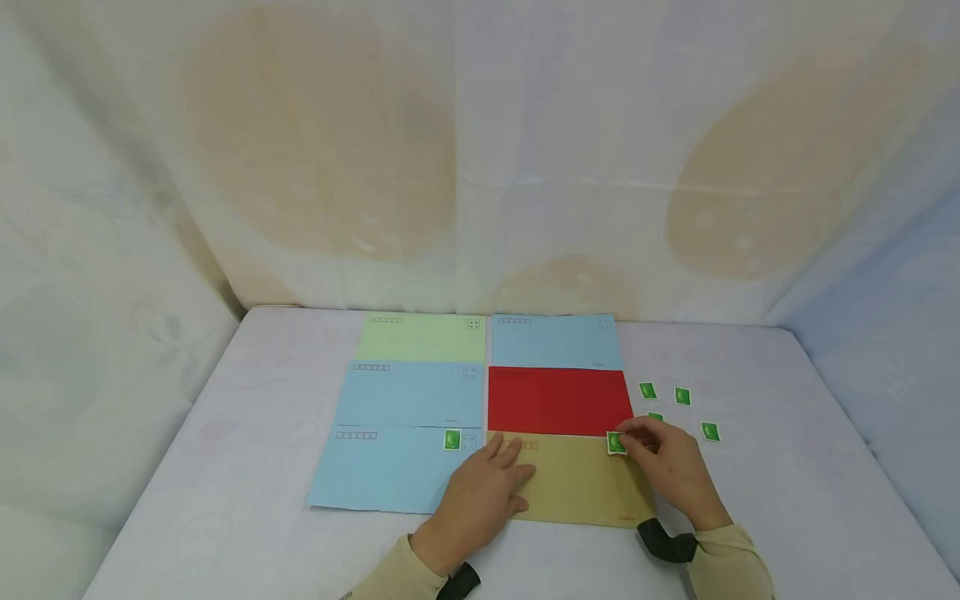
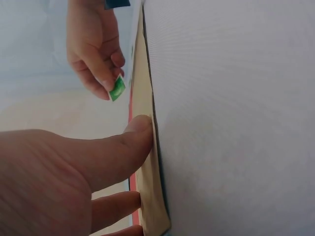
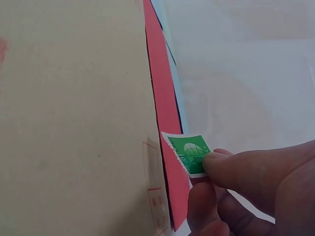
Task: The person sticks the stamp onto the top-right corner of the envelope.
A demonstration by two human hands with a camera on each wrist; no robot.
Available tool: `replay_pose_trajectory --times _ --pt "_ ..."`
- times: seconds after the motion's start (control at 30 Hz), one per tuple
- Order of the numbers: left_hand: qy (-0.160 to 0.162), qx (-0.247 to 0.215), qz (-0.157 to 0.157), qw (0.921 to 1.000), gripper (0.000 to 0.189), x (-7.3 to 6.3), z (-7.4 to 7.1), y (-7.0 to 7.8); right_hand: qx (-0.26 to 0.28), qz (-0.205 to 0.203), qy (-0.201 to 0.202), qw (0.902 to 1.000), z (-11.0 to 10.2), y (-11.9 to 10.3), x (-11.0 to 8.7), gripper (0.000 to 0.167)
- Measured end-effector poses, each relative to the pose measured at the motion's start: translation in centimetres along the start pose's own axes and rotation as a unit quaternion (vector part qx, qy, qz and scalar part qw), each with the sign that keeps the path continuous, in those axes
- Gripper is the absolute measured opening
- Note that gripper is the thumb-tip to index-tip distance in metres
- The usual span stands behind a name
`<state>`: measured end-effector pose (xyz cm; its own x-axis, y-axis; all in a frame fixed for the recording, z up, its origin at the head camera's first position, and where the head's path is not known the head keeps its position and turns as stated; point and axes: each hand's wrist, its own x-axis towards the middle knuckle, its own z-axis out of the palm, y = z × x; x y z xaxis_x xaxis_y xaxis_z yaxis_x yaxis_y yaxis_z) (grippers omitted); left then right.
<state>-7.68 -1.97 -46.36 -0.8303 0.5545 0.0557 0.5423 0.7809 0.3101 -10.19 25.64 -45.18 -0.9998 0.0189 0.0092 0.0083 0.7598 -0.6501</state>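
While right hand [image 1: 670,465] pinches stamp [image 1: 615,443], partly hiding another [image 1: 656,416], spread left hand [image 1: 480,492] touches envelope [image 1: 577,483]

Six envelopes [image 1: 556,402] in two columns on the table [image 1: 247,425], stamps [image 1: 682,396] to their right

Head view, lower right: right hand [image 1: 671,471] hides part of the pinched stamp [image 1: 615,442] and most of a loose stamp [image 1: 656,415]. Left hand [image 1: 478,490] covers tan envelope's [image 1: 577,482] left edge. Sleeves [image 1: 729,565] run off the bottom.
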Motion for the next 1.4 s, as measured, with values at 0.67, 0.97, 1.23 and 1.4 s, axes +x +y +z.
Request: replay_pose_trajectory --times 0.67,0.97,1.23,1.4 --pt "-0.013 -0.001 -0.006 0.9999 0.045 -0.05 -0.21 0.07 -0.005 0.007 -0.025 0.9997 0.67 0.58 0.09 0.014" --pt "-0.006 -0.005 -0.003 1.0000 0.045 -0.05 -0.11 -0.04 -0.020 0.003 -0.022 0.9995 0.79 0.62 0.17 0.014" --pt "0.003 -0.005 0.003 1.0000 0.045 0.03 -0.10 -0.06 -0.026 0.007 -0.027 0.9993 0.69 0.44 0.07 0.015" --pt "-0.002 -0.007 -0.001 1.0000 0.045 -0.04 -0.15 -0.03 -0.029 0.013 -0.032 0.9990 0.79 0.34 0.05 0.016"
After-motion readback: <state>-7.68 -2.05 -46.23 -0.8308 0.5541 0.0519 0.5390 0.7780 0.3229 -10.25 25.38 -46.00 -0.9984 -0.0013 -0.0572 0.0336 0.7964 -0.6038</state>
